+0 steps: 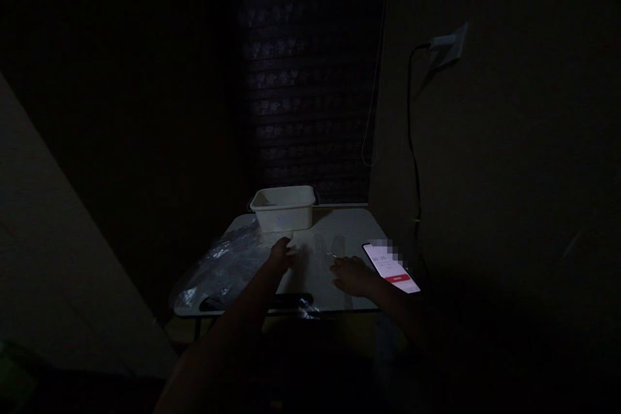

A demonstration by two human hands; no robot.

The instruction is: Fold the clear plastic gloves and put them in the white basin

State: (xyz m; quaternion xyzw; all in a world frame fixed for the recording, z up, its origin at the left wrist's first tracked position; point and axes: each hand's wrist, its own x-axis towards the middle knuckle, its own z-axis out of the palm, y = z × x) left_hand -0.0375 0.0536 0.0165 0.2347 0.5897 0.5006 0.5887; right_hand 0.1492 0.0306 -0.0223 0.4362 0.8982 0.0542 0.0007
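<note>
The scene is very dark. My left hand (pixel 281 256) is over the middle of the white table (pixel 354 223), in front of a cream plastic bin (pixel 284 217). Its fingers look bent, and whether they hold anything is too dim to tell. My right hand (pixel 353 275) lies low over the table with its fingers spread, palm down, beside thin clear plastic strips (pixel 338 246). At the left of the table lies crumpled clear plastic (pixel 228 262).
A lit phone (pixel 392 268) lies at the table's right edge. Behind the table hangs a dark blind (pixel 301 90) with a pull cord. On the right wall, a black cable (pixel 411 136) runs down from an outlet (pixel 449 46).
</note>
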